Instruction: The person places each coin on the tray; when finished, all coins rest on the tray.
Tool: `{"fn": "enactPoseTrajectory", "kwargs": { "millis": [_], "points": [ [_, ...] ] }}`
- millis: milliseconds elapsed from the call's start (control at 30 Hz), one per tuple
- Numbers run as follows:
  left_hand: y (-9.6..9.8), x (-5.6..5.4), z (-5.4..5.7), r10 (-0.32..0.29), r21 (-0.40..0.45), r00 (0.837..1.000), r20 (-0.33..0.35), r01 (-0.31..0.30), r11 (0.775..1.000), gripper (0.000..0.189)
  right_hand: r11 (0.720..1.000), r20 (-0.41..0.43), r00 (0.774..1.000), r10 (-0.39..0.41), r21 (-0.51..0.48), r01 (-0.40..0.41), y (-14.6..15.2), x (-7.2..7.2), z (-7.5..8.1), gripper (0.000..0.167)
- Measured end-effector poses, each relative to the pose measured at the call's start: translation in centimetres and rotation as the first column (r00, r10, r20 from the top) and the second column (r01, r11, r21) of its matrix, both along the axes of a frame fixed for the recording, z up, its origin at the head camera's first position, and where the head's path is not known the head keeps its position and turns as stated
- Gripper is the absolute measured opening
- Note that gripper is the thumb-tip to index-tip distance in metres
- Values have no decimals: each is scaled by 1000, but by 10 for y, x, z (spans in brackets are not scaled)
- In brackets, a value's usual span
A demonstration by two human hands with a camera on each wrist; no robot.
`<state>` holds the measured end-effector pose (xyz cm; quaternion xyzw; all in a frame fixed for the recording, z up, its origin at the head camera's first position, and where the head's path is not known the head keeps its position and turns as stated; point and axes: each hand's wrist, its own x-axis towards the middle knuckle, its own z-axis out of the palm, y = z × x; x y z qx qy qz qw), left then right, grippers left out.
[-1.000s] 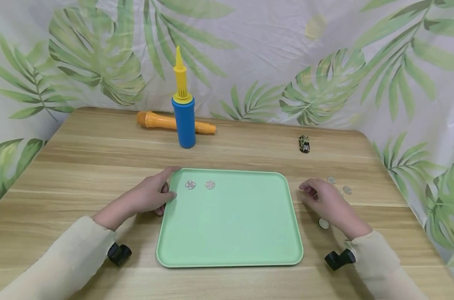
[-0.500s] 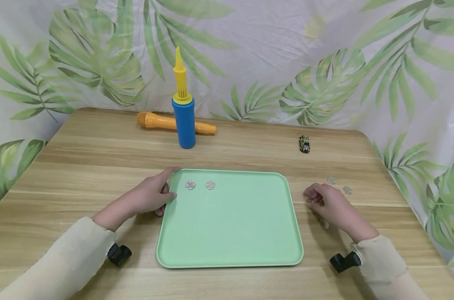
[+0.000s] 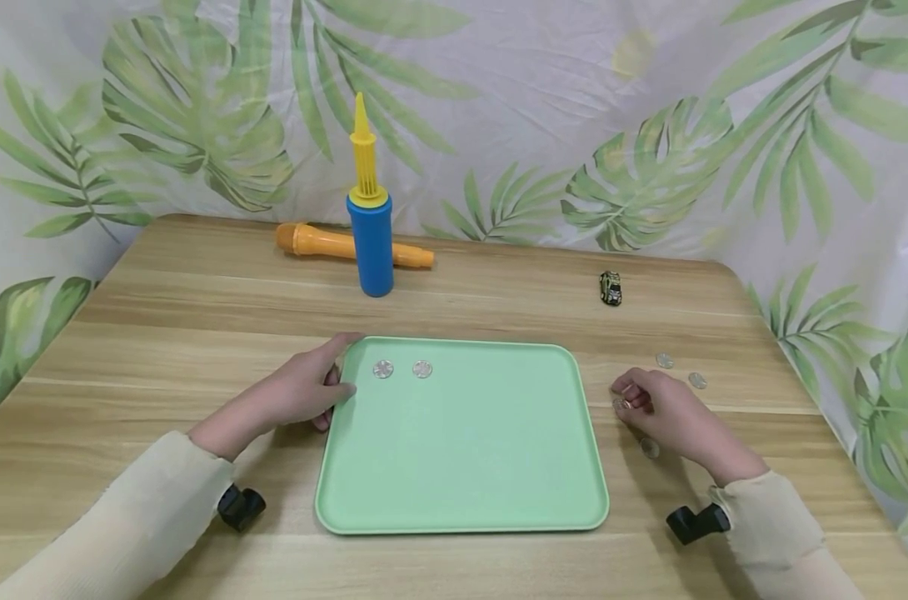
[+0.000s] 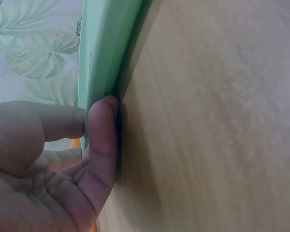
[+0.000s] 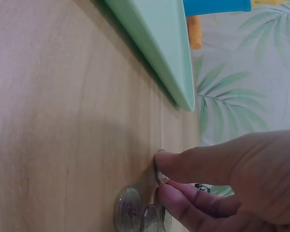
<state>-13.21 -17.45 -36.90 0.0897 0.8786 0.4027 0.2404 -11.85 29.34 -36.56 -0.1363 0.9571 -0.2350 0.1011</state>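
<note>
My left hand (image 3: 300, 387) holds the left edge of a light green tray (image 3: 469, 450), its thumb over the rim and fingers against the outer wall in the left wrist view. Two silver coins, the left coin (image 3: 382, 369) and the right coin (image 3: 421, 369), lie flat near the tray's far left corner. Right of the tray, my right hand (image 3: 667, 417) pinches another coin (image 5: 161, 176) between thumb and fingertips, low over the table. Loose coins lie around that hand: one coin (image 3: 665, 360) and a second coin (image 3: 697, 380) beyond it, one coin (image 3: 650, 447) partly under it.
Behind the tray stands a blue and yellow hand pump (image 3: 374, 242), with an orange toy microphone (image 3: 315, 242) lying behind it. A small camouflage toy car (image 3: 610, 288) sits at the back right of the wooden table (image 3: 199, 292). A leaf-patterned cloth (image 3: 514, 108) hangs behind.
My right hand has shifted slightly right, away from the tray, and a coin now shows between its thumb and fingertips. My left hand stays on the tray edge.
</note>
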Motion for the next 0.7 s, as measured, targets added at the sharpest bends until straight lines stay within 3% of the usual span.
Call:
{"fn": "enactPoseTrajectory", "kwargs": {
  "millis": [300, 700],
  "points": [
    [0, 1, -1, 2, -6, 1000, -2, -2, 1000, 74, 1000, -1, 1000, 8, -7, -8, -1, -1, 0, 20],
    [1, 1, 1, 3, -1, 1000, 2, -3, 1000, 74, 999, 89, 996, -6, -45, 10, 1, -3, 3, 18]
  ]
}}
